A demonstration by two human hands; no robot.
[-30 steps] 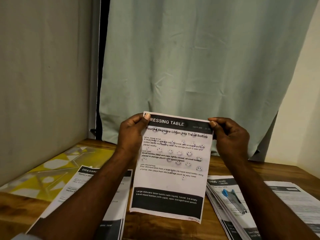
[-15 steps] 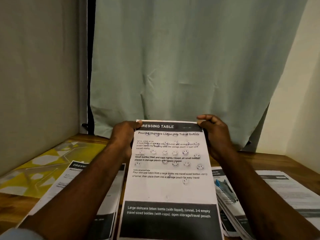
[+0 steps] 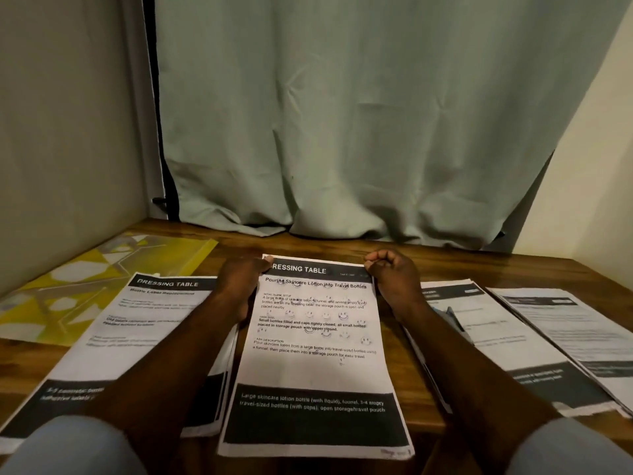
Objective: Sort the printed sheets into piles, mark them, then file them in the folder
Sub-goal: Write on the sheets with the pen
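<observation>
Pinch grip, both hands: the left hand holds the top-left corner of the sheet with the thumb laid on the printed face, and the right hand holds the top-right corner with the fingers curled over the edge.

1. Sheet position. The sheet is at the centre of the table, long axis running 12 to 6 o'clock, header "DRESSING TABLE" at the 12 o'clock end. Small smiley marks are scattered over its text. Its near end lies on the table; whether the held end touches the wood cannot be told.
2. Left pile. At 9 o'clock from the sheet, just beside it, with the left forearm crossing over its right edge. Its top page also reads "DRESSING TABLE".
3. Folder. Yellow with pale shapes, flat at 10 o'clock, partly under the left pile.
4. Right pile. At 3 o'clock, near the sheet. A slim blue object lies on it, too blurred to identify.
5. Far-right pile. At 3 o'clock, beyond the right pile, edges touching or overlapping.
6. Surroundings. A pale green curtain hangs at 12 o'clock, its hem reaching the table.
</observation>
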